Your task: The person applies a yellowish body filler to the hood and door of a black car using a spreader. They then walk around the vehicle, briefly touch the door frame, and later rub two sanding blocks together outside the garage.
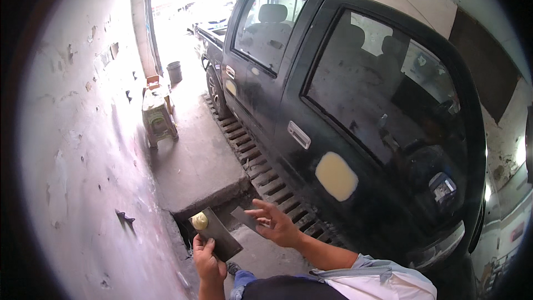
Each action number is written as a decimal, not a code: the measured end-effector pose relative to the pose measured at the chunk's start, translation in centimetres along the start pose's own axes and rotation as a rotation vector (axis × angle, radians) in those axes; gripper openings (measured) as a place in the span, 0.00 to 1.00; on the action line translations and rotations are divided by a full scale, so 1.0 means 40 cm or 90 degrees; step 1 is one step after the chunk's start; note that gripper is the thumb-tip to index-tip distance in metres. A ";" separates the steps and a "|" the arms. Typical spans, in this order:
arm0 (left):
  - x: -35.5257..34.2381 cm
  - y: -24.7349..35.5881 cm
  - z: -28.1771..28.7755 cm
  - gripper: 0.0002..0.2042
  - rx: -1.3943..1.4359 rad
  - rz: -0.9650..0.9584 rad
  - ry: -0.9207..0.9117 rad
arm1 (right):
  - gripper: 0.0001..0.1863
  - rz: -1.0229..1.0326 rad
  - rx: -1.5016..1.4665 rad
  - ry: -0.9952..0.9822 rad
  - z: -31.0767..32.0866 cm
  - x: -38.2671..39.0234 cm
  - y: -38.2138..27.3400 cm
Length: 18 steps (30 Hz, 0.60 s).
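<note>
My left hand [206, 261] grips a flat dark plate [219, 236] with a dollop of pale cream paste [199, 220] near its upper left end. My right hand [276, 228] is just to the right, pinching a thin grey scraper blade [244, 216] with some fingers raised. Both are held low in front of my body. Beyond them stands a dark green double-cab pickup [266, 122]; its front door carries a large rounded patch of beige filler [336, 175] below and right of the handle [298, 134], and a smaller patch [231, 88] sits on the rear door.
A pale, flaking wall [72, 133] runs along the left. Plastic stools [159, 114] and a grey bucket [174, 73] stand by the bright doorway. A slatted grate [255, 166] lies along the pickup, and a concrete step edge [205, 197] borders a dark gap below my hands.
</note>
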<state>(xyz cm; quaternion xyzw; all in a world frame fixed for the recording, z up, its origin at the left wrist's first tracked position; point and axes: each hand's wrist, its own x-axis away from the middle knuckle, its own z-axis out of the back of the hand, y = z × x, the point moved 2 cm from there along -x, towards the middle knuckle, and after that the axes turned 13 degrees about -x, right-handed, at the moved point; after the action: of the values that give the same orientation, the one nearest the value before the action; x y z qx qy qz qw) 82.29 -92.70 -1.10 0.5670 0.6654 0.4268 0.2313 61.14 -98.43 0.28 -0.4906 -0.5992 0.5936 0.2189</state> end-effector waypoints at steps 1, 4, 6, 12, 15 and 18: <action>-0.040 0.000 0.018 0.14 0.002 -0.002 0.019 | 0.38 0.038 -0.012 -0.045 -0.029 -0.032 0.008; -0.149 0.011 0.039 0.15 0.027 -0.032 0.022 | 0.40 0.031 -0.099 -0.119 -0.114 -0.123 0.039; -0.208 0.062 0.037 0.15 0.000 -0.054 0.028 | 0.41 0.005 -0.083 -0.102 -0.134 -0.185 0.066; -0.391 0.200 0.084 0.14 -0.049 -0.106 -0.029 | 0.39 -0.126 0.206 -0.087 -0.088 -0.276 0.218; -0.474 0.218 0.096 0.16 -0.100 -0.094 -0.088 | 0.34 -0.168 -0.001 0.137 -0.047 -0.333 0.220; -0.544 0.175 0.084 0.19 -0.097 -0.024 -0.160 | 0.33 -0.155 -0.123 0.250 0.053 -0.389 0.221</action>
<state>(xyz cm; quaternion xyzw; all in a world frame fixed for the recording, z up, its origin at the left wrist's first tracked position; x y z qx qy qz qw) 94.32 -112.43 -0.89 0.5840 0.6077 0.3972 0.3631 68.84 -114.31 -3.37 -0.5395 -0.6539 0.3956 0.3532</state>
